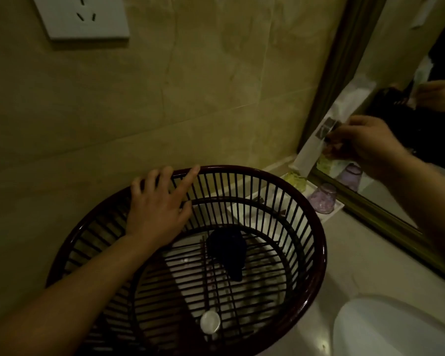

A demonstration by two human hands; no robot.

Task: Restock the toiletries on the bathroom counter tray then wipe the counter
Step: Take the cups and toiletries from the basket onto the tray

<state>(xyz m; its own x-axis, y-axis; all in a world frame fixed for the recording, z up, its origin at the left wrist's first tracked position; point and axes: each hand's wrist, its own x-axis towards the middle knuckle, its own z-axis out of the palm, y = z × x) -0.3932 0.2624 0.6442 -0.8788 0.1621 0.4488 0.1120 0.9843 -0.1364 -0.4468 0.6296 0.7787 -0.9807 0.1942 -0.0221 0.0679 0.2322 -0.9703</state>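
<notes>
A dark red slatted basket [242, 168] is seen standing on the pale desk [357, 258], close against the tiled wall. The left hand [159, 209] is laid flat on the basket's far left rim, fingers spread and straight, nothing gripped. Inside the basket a dark cloth [228, 249] is draped near the middle, and a small round white cap [210, 321] is seen at the near side of its floor. Beyond the basket, to its right, a white tray [330, 215] is set along the mirror [396, 60] frame; an upturned purple glass [322, 199] and a yellowish packet [297, 179] are held on it. Above the tray, right of the basket, a long white packet [310, 152] is pinched at its upper part by the right hand [365, 145], its lower end just over the yellowish packet. A white sink [385, 330] is seen at the basket's near right, and a wall socket [82, 16] high above its left side.
</notes>
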